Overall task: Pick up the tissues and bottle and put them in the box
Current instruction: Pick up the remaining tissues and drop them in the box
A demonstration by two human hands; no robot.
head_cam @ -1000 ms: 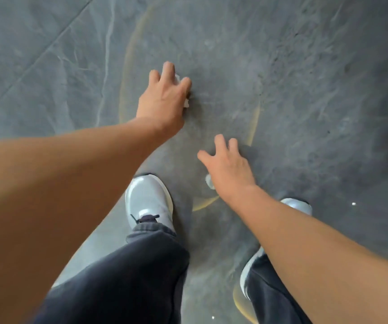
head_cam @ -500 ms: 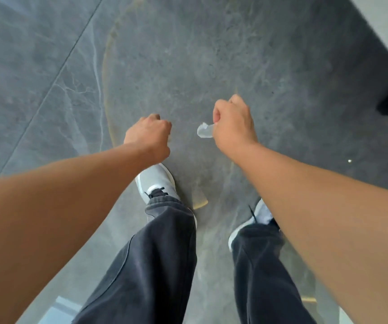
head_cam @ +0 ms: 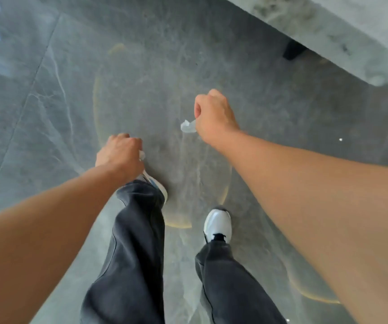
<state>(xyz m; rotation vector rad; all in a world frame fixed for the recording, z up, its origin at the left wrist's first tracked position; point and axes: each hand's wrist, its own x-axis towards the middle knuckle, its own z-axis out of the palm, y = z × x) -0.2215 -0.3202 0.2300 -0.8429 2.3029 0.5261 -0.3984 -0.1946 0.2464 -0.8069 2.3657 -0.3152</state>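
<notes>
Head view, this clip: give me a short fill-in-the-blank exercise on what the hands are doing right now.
1. The right hand is closed in a fist on a white ____.
2. A sliver of the tissue in the left hand shows at the ____ side of its grip.
3. Both hands are held above the grey ____.
4. The person wears dark trousers and ____ shoes.

Missing words: tissue; right; floor; white

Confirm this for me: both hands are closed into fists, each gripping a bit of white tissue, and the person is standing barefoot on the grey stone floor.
Not barefoot. The head view shows a white shoe on the grey stone floor. The rest holds: the left hand and right hand are fists, with tissue poking from the right and a smaller bit of tissue at the left.
</notes>
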